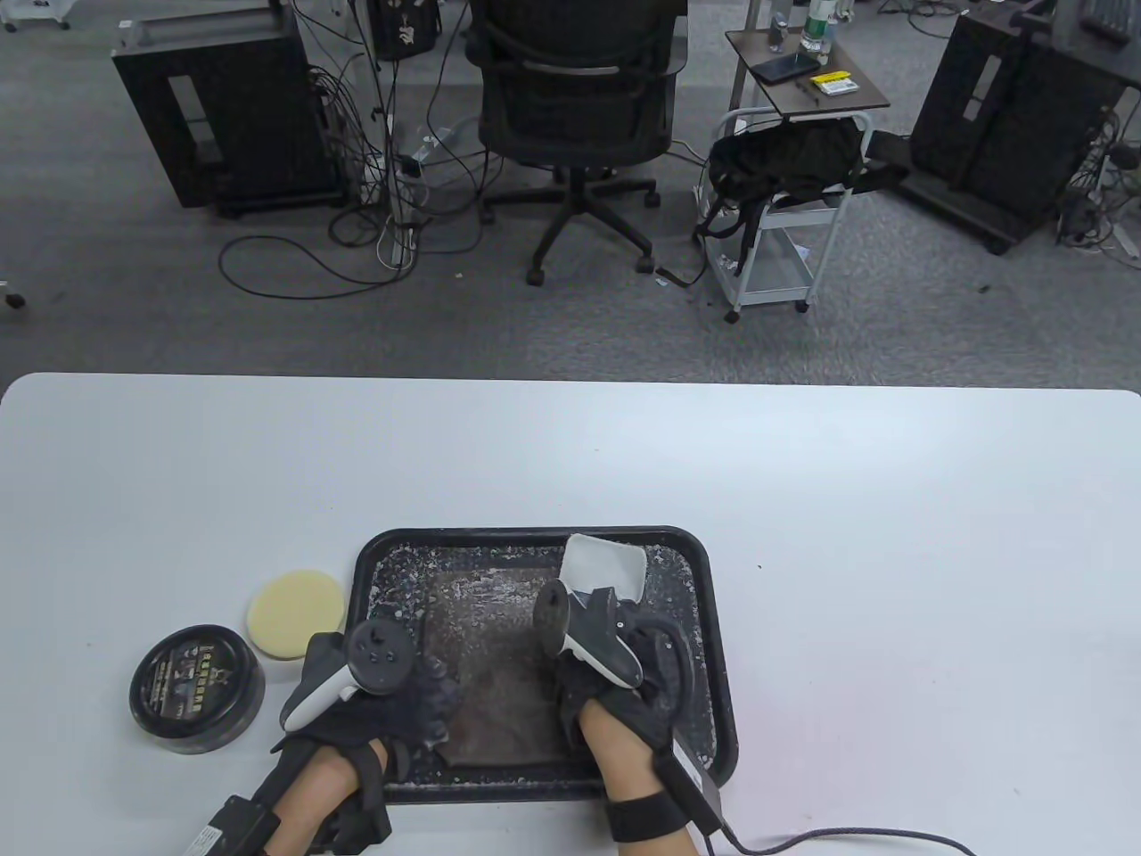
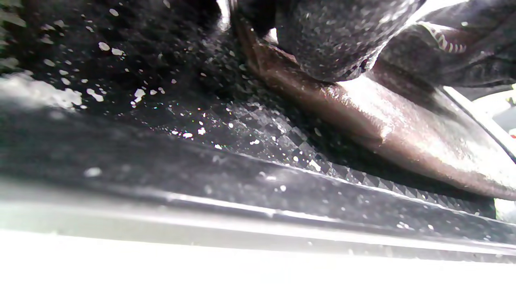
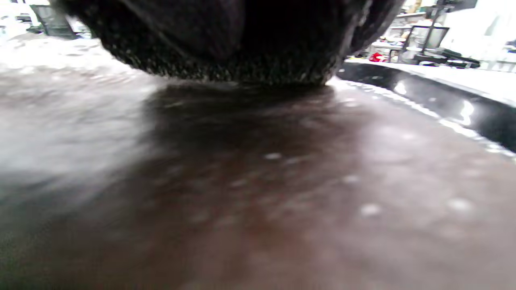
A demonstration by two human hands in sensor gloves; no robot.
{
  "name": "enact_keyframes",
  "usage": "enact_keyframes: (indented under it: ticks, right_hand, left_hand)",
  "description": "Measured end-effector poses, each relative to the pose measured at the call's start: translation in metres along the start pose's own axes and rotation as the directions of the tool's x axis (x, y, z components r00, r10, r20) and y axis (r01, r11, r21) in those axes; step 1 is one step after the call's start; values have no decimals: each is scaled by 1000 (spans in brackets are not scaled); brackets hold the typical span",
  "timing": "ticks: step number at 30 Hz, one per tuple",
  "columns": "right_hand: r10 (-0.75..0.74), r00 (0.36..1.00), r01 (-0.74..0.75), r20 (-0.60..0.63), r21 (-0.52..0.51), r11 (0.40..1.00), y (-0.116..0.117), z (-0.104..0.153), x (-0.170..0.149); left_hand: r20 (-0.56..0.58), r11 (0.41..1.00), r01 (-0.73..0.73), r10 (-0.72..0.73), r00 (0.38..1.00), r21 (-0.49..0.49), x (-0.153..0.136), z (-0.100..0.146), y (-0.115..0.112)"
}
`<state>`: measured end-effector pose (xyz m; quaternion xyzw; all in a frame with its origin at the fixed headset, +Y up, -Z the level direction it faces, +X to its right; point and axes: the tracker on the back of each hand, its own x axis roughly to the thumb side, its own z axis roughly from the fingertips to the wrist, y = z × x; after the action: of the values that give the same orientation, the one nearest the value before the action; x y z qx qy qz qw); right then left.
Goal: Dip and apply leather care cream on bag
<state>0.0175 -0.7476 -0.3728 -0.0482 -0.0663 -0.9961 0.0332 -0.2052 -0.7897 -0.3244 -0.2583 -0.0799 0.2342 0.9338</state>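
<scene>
A flat brown leather bag (image 1: 495, 642) lies in a black tray (image 1: 709, 642) flecked with white specks. My left hand (image 1: 428, 704) rests on the bag's front left corner; in the left wrist view its gloved fingers (image 2: 330, 40) lie on top of the leather (image 2: 403, 133). My right hand (image 1: 655, 669) sits on the bag's right side, with its fingers hidden under the tracker. In the right wrist view a dark gloved mass (image 3: 242, 40) presses on the leather (image 3: 258, 193). The black cream tin (image 1: 196, 687) stands with its lid on, left of the tray, next to a round yellow sponge (image 1: 297, 613).
A white cloth (image 1: 611, 562) lies at the tray's far right, just beyond my right hand. The tray rim (image 2: 242, 193) runs close under my left wrist. Past the table's far edge stand an office chair (image 1: 575, 107) and a cart (image 1: 784, 223).
</scene>
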Motion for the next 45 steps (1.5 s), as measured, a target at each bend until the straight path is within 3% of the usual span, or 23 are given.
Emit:
enact_keyframes:
  ticks: [3, 12, 19, 22, 33, 45]
  right_hand:
    - [-47, 997, 43, 67, 55, 998, 5, 1, 19]
    - [-104, 972, 100, 211, 29, 995, 6, 5, 66]
    - [-159, 903, 169, 399, 10, 986, 4, 1, 84]
    - [-174, 898, 173, 405, 38, 984, 5, -2, 81]
    - [-1, 922, 2, 386, -2, 1000, 4, -1, 60]
    - [76, 940, -82, 332, 3, 997, 5, 10, 12]
  left_hand:
    - [1, 1000, -10, 10, 1000, -2, 0, 0, 0]
    - [8, 999, -25, 25, 1000, -20, -2, -1, 0]
    - [9, 1000, -15, 15, 1000, -25, -2, -1, 0]
    - [4, 1000, -12, 12, 1000, -25, -2, -1, 1]
    - [1, 1000, 13, -13, 1000, -5, 2, -1, 1]
    - [11, 1000, 14, -14, 1000, -24, 3, -3, 2]
